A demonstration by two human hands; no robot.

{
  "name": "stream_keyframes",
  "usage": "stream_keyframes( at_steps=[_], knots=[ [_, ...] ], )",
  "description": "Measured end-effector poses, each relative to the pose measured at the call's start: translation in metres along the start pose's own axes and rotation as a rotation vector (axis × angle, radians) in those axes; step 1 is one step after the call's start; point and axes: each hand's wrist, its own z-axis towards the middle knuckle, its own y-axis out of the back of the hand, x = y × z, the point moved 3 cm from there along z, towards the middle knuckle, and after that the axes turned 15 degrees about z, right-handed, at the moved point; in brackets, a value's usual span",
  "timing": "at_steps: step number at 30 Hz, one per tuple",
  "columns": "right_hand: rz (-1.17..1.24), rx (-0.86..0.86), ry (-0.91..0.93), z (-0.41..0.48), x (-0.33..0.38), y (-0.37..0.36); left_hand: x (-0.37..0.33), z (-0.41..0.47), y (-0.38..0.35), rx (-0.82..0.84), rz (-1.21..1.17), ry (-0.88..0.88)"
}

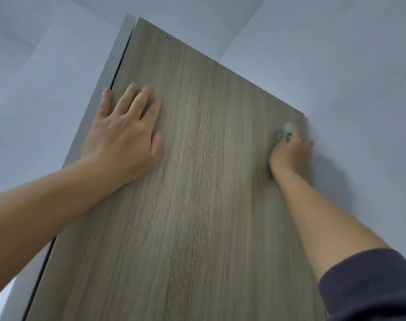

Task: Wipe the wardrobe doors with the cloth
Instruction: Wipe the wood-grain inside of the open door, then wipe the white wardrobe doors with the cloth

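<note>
A tall wardrobe door (pixel 197 181) in grey-brown wood grain fills the middle of the view, seen from below. My left hand (pixel 125 133) lies flat on its upper left part, fingers spread and straight, the little finger at the door's left edge. My right hand (pixel 292 151) is high up near the door's top right corner, fingers curled around a small cloth (pixel 284 133), pale with green-blue patches, held against the wood. Most of the cloth is hidden under the hand.
A white wardrobe side panel (pixel 100 89) runs along the door's left edge, with a dark gap between them. White walls and ceiling (pixel 336 54) surround the wardrobe. Two small screws (pixel 167 36) sit near the door's top edge.
</note>
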Motion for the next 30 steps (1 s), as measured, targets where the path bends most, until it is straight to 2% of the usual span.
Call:
stream_keyframes(
  at_steps=[6, 9, 11, 13, 15, 17, 21, 24, 28, 30],
  knots=[
    [0.203, 0.208, 0.394, -0.051, 0.149, -0.065, 0.016, -0.002, 0.000, -0.040, -0.037, -0.080],
    [0.337, 0.285, 0.586, -0.090, 0.216, -0.092, 0.034, -0.006, 0.000, -0.083, -0.164, -0.092],
    [0.335, 0.270, 0.628, -0.099, 0.240, -0.101, 0.044, -0.009, -0.001, -0.053, -0.308, 0.031],
    [0.317, 0.243, 0.630, -0.102, 0.255, -0.108, 0.057, -0.014, -0.009, 0.068, -0.547, 0.207],
    [0.320, 0.228, 0.648, -0.101, 0.261, -0.112, 0.062, -0.015, -0.017, 0.186, -0.819, 0.311],
    [0.334, 0.241, 0.682, -0.106, 0.271, -0.118, 0.068, -0.012, -0.024, 0.217, -1.014, 0.307],
    [0.299, 0.257, 0.704, -0.111, 0.297, -0.125, 0.070, -0.006, -0.034, 0.212, -1.250, 0.191],
    [0.110, 0.258, 0.798, -0.114, 0.326, -0.136, 0.080, -0.010, -0.050, 0.168, -1.303, 0.071],
    [-0.453, 0.211, 0.944, -0.127, 0.352, -0.146, 0.091, -0.025, -0.085, 0.140, -1.362, -0.052],
    [-0.647, 0.197, 0.978, -0.132, 0.358, -0.148, 0.092, -0.033, -0.113, 0.131, -1.308, -0.061]
  ],
)
